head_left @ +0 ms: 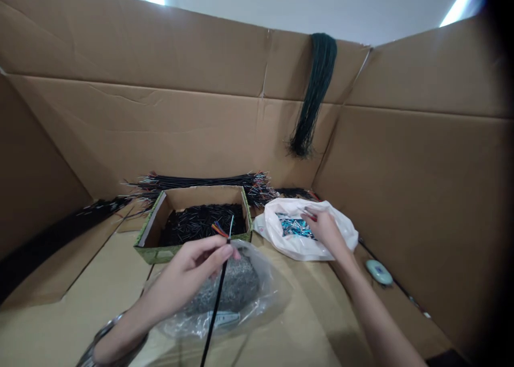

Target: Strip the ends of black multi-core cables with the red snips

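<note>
In the head view, markings on the pale slip (pixel 225 317) by the clear bag (pixel 249 289) cannot be read. Above the counter's (pixel 307 324) middle, a black cable (pixel 217 302) is pinched, wire ends up, by the left hand (pixel 201 262); a small reddish tool (pixel 310 216) is grasped by the outstretched right hand (pixel 324 229), over the white bag (pixel 309 252) near the back right corner.

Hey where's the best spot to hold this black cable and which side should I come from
Pinch the black cable just below its coloured wires, probably from the left, as the left hand does: it's thin, slants upward, and its wires stick out on top.
</note>
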The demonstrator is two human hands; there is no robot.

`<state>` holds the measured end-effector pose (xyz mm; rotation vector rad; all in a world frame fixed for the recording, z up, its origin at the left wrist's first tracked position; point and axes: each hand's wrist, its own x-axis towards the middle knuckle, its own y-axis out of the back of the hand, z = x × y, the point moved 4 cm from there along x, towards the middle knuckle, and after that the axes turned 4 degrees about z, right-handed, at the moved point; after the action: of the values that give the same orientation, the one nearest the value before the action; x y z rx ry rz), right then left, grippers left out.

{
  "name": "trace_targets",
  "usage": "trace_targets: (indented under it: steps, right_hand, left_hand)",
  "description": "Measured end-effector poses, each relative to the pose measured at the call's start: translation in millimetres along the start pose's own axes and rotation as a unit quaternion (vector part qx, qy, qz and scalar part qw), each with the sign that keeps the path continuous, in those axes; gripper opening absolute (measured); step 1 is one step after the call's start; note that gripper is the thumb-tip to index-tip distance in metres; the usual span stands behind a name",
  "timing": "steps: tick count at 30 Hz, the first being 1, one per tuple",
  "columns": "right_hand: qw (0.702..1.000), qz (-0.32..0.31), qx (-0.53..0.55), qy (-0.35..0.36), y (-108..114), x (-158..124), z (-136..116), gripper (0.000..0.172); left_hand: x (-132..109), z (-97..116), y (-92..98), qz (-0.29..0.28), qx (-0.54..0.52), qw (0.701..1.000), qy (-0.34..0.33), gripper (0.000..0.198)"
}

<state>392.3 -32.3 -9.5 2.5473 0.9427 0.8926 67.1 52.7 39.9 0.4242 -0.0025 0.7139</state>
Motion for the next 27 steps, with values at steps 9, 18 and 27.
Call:
trace_targets:
  steps: [9,18,27]
  right_hand:
    - [0.983,0.122,0.11,-0.078,-21,-61,-26,0.051]
    - [0.935,-0.103,0.31,-0.14,-58,-126,-78,0.05]
    - [0.882,-0.076,0.41,-0.219,-53,-132,-60,0.051]
  left_hand:
    - [53,12,-30.5,0.052,-0.093,0.993,-0.05,0.035]
    - [50,10,-26.9,0.095,-0.166,0.98,-0.046,0.034]
    - [-29,27,14.7,0.147,-0.239,0.951,-0.126,0.018]
